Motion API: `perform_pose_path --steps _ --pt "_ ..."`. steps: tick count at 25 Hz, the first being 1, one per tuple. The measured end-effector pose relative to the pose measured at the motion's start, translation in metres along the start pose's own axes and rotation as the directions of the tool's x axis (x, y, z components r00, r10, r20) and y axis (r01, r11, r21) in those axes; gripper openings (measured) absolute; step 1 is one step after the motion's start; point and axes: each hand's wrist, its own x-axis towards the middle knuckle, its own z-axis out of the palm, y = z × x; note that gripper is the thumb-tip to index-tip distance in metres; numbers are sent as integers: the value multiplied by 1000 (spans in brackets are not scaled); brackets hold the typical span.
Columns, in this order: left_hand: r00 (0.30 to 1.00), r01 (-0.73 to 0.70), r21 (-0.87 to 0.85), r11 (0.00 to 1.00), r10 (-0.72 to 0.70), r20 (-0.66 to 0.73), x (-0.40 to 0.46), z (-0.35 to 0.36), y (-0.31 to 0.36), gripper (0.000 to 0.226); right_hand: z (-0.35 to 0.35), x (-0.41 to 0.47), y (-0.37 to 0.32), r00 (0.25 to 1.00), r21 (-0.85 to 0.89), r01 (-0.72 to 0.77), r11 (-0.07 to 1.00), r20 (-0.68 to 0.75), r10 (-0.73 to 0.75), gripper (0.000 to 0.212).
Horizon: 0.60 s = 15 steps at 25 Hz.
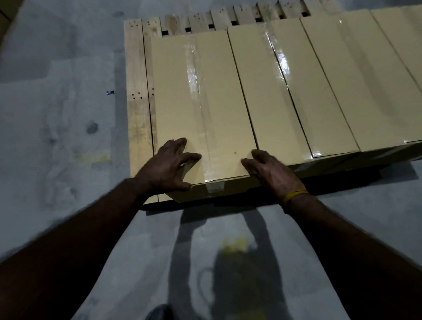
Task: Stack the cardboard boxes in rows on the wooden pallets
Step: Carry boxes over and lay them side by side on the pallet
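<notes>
Grey concrete floor under wooden pallet; left hand & right hand, fingers spread, press nearest box, prob. squaring it w/ row.

This looks like a warehouse or storage hall: a bare, stained concrete floor, a wooden pallet carrying a row of taped cardboard boxes, and more stacked cartons at the left edge.
</notes>
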Motion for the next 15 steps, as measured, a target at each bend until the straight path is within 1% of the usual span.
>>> perform_pose_path --steps 6,15 --pt "1000 7 12 1000 -7 8 2 2 -3 89 -2 0 3 1000 -10 25 1000 -2 -25 82" --pt "1000 18 1 1000 -18 16 5 1 -4 89 2 1 2 1000 -18 7 1000 -27 -7 78"
